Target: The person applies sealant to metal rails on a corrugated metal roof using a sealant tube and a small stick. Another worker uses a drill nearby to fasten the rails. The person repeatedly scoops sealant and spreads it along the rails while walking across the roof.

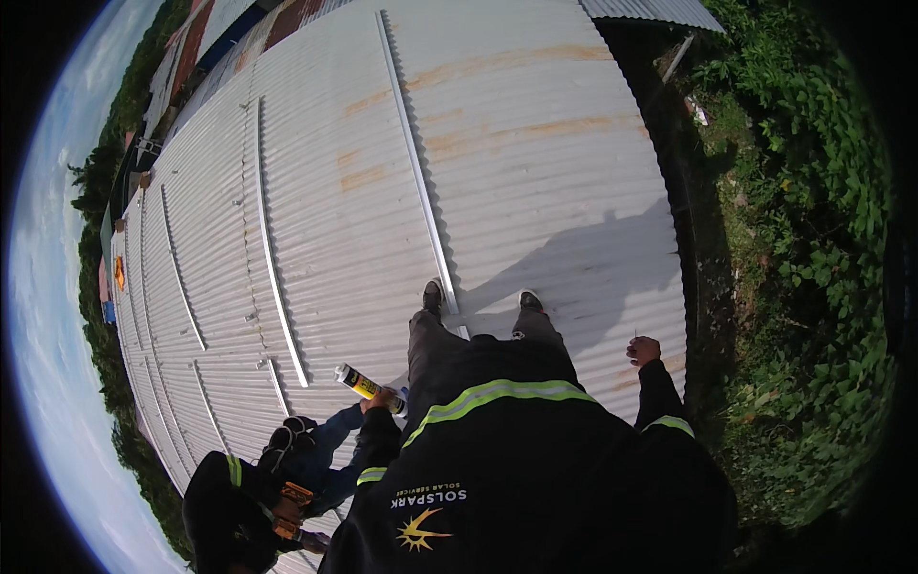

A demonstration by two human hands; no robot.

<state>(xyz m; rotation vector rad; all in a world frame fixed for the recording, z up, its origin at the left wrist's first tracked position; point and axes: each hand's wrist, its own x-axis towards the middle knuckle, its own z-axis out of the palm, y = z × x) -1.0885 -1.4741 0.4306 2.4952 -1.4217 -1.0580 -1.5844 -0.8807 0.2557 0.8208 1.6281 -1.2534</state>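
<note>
My left hand (381,399) is wrapped round a sealant cartridge (357,381) with a yellow, black and white label, held tilted beside my left hip. Part of the cartridge is hidden by my fingers. Out to the right, over the sheet roof, my right hand (643,351) has its fingers curled closed. A thin sliver seems to stick up from those fingers, too small to name. Both of my shoes stand on the corrugated metal roof (535,182), on either side of the lower end of a long metal rail (413,153).
Close on my left a co-worker (229,497) in a dark jacket bends low with an orange power tool (289,507). More rails (272,249) run along the roof to the left. At right the roof edge (675,220) drops off toward green bushes (813,249).
</note>
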